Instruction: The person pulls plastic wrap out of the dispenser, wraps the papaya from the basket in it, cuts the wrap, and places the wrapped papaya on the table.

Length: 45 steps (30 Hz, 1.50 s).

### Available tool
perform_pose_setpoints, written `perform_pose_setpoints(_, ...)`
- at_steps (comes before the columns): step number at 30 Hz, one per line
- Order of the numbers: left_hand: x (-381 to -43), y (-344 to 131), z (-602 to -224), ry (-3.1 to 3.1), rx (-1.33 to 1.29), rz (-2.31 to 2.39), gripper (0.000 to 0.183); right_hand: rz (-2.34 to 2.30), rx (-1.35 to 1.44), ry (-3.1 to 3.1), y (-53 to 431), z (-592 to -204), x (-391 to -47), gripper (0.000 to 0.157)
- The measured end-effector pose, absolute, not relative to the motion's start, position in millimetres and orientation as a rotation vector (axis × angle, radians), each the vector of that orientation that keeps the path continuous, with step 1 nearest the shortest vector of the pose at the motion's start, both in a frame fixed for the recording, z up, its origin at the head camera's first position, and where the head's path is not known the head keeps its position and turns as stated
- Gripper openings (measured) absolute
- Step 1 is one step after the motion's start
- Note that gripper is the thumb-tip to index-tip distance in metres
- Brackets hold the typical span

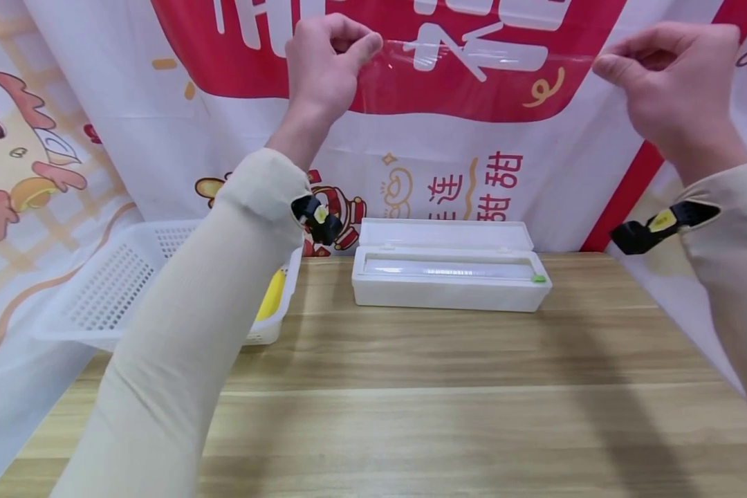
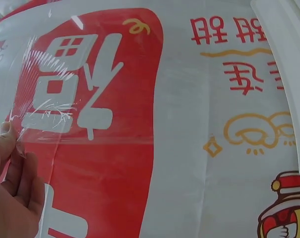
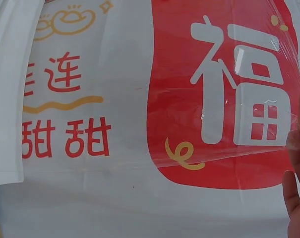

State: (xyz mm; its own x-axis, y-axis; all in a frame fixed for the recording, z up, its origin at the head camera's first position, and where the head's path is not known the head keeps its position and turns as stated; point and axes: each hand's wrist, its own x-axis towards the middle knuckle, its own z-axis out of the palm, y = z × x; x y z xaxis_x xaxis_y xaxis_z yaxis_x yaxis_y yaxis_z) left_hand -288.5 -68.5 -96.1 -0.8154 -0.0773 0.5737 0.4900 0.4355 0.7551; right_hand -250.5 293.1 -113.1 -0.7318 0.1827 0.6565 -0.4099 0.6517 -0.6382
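Note:
A sheet of clear plastic wrap (image 1: 473, 59) is stretched between both raised hands, in front of the printed cloth. My left hand (image 1: 326, 66) pinches one corner between thumb and fingers; the left wrist view shows the wrap (image 2: 50, 106) creased at that pinch. On the other side my right hand (image 1: 681, 86) pinches the opposite corner, and in the right wrist view the film (image 3: 224, 119) spreads away from its fingertips. Below stands a white cling wrap box (image 1: 451, 294), its lid raised, with a roll (image 1: 448, 268) inside and a green slider (image 1: 538, 279) at the right end.
A white perforated basket (image 1: 108, 283) stands at the left, partly behind my left sleeve, with a yellow object (image 1: 270, 296) in it. The wooden table (image 1: 448, 415) reaches toward me. Behind it hangs a printed cloth (image 1: 342, 149) in red and white.

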Motion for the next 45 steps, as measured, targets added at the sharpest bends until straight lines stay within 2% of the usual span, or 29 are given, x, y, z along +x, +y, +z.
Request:
perform_pose_setpoints(13, -241.5, -85.6, -104.2, -2.056, -0.548, -1.683, 0.028, 1.123, 0.083, -2.245, 295.8, -109.6, -198.4, 0.038)
perform_pose_setpoints(22, -202.7, -101.2, -117.6, -2.034, -0.613, -1.866, 0.022, 1.153, 0.351, -2.154, 308.0, -128.0, -177.7, 0.020)
perform_pose_setpoints(27, -180.4, -106.6, -125.8, -2.049, -0.689, -1.883, 0.018, 1.099, 0.422, -2.151, 319.3, -143.7, -161.3, 0.017)
perform_pose_setpoints(31, -164.7, -110.7, -135.2, -2.075, -0.743, -1.897, 0.015, 1.209, 0.640, -2.076, 330.8, -158.5, -153.5, 0.011)
perform_pose_setpoints(38, -137.2, -117.4, -159.4, -2.199, -0.785, -1.895, 0.015, 1.744, 1.093, -1.775, 337.4, -192.2, -138.6, 0.009)
perform_pose_setpoints(45, -113.2, -123.3, -190.4, -2.339, -0.769, -1.870, 0.013, 1.929, 1.203, -1.709, 334.7, -227.9, -109.9, 0.011)
